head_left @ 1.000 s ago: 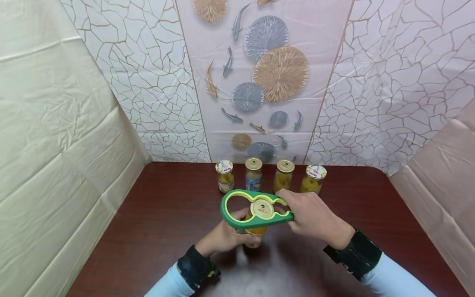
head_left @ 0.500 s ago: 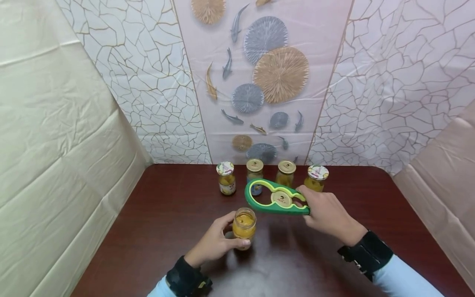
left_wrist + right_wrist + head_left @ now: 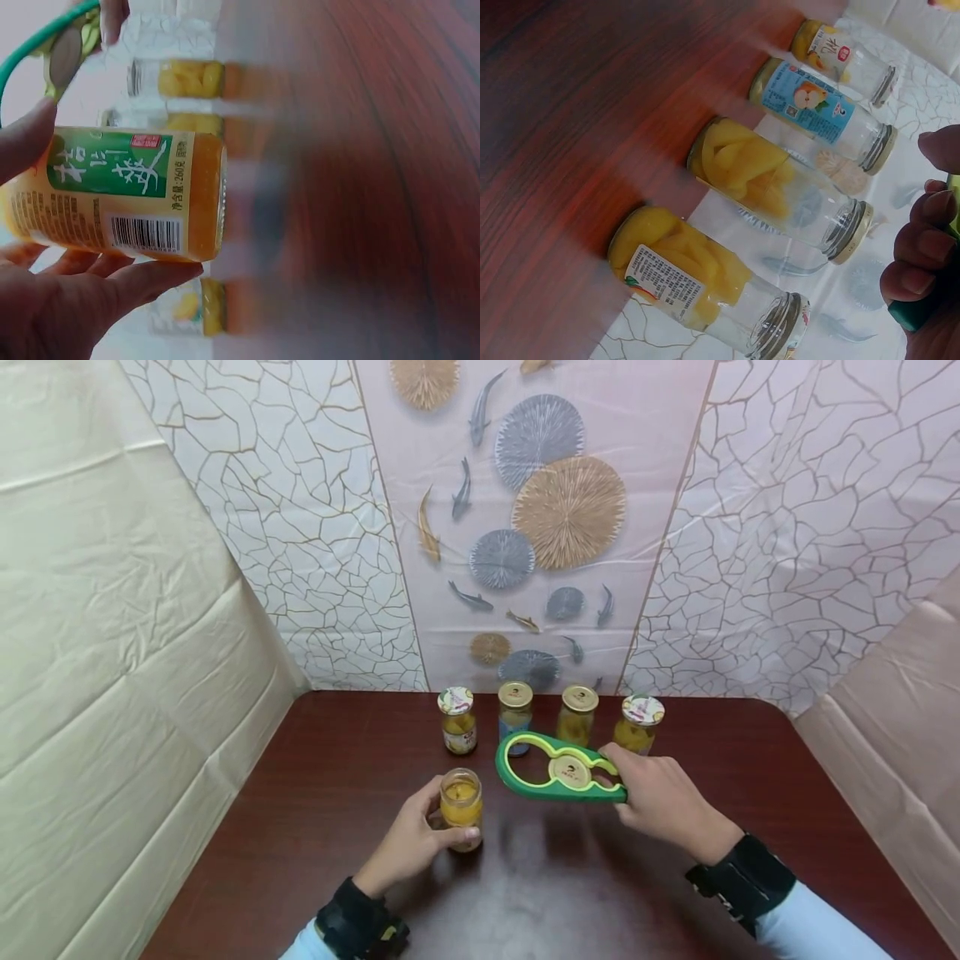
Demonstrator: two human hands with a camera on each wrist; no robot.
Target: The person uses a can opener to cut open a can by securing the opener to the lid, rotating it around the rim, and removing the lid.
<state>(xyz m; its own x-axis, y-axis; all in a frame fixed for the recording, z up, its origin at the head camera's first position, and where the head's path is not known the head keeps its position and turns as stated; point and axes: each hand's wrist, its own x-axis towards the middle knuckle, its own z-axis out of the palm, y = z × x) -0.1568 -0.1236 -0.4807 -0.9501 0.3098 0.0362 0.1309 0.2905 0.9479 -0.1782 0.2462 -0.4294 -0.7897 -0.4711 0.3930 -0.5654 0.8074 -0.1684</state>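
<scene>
My left hand grips an uncapped glass jar of orange fruit, thumb on its near side. In the left wrist view the jar shows a green and cream label with a barcode, and its base is off the table. My right hand holds a green jar opener with a lime inner edge by its narrow end, above the table. A gold lid sits in the opener's middle notch. In the right wrist view, the curled fingers hide most of the handle.
Behind the hands, several capped fruit jars stand in a row: a white-lidded one, a blue-labelled one, a gold-lidded one and another white-lidded one. The dark red table meets patterned cloth at its back edge.
The lid came away from the jar, caught in the opener. My right hand moved right with both, then stayed nearly still. My left hand carried the uncapped jar left.
</scene>
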